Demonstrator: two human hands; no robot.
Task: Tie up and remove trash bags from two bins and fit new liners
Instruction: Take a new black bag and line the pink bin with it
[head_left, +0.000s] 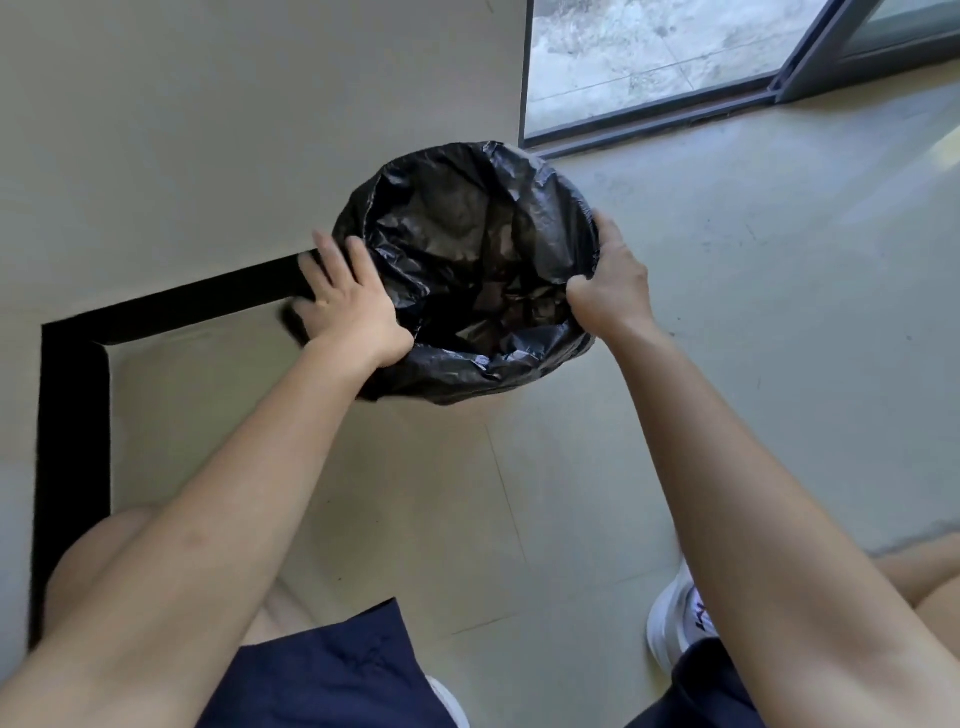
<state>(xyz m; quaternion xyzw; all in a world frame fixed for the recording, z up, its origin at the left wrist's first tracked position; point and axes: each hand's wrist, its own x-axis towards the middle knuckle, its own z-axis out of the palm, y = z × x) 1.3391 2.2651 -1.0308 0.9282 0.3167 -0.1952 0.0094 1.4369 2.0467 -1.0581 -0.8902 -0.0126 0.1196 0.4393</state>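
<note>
Two hands (353, 312) (613, 283) on crinkled glossy black liner (467, 239)

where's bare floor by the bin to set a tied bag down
Bare floor right of the lined bin, out to the glass door, and nearer, between bin and white shoe. Crowded on the left: the left hand on the bin, black-trimmed wall close beside.

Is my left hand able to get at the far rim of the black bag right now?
Probably yes: the left hand touches the left side of the black bag, and nothing blocks the far rim.
</note>
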